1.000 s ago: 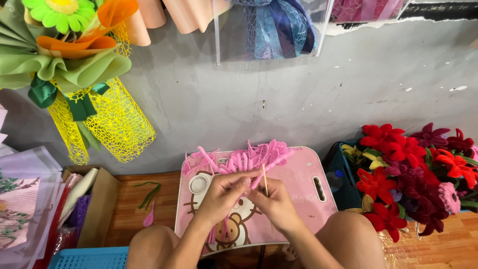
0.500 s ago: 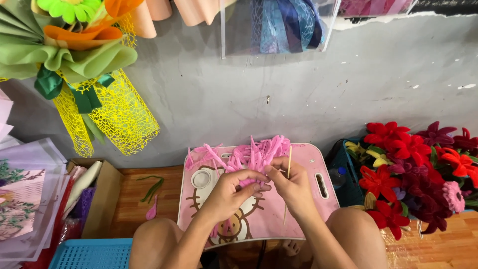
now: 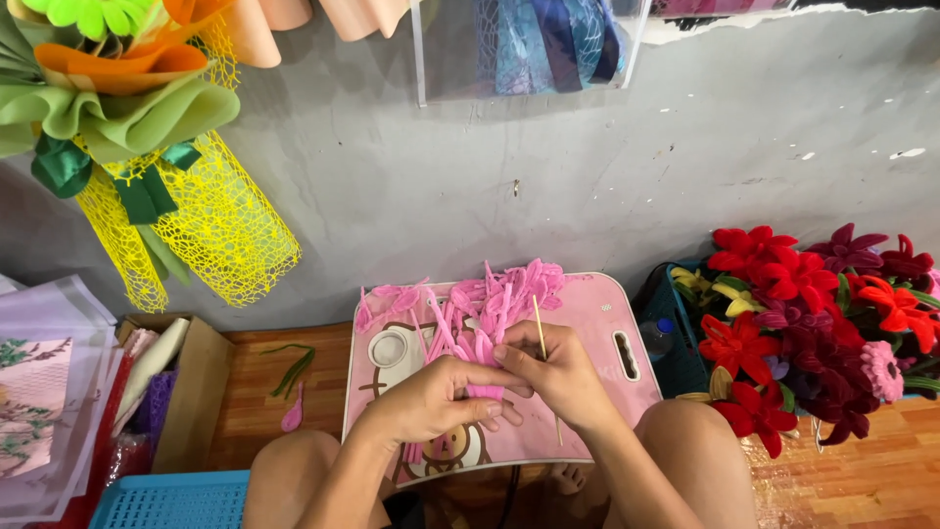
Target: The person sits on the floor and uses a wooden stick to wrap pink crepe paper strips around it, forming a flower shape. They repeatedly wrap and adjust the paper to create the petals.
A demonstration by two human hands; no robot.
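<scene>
1. Pink fuzzy loops (image 3: 490, 309) lie over your pink lap tray (image 3: 597, 323); your left hand (image 3: 436, 402) pinches some of them.
2. Your right hand (image 3: 563, 377) grips a thin wooden stick (image 3: 540, 328) (upright).
3. A dark basket (image 3: 676, 333) holds red flowers (image 3: 774, 279).

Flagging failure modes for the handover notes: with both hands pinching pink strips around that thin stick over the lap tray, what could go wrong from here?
1. The thin stick is pinched only by the right hand; it could slip or snap under winding pressure.
2. Loose pink strips are piled close to the left hand; they could snag or get swept off the lap tray.
3. The tray appears to rest on the knees; a leg shift might tip it.
</scene>
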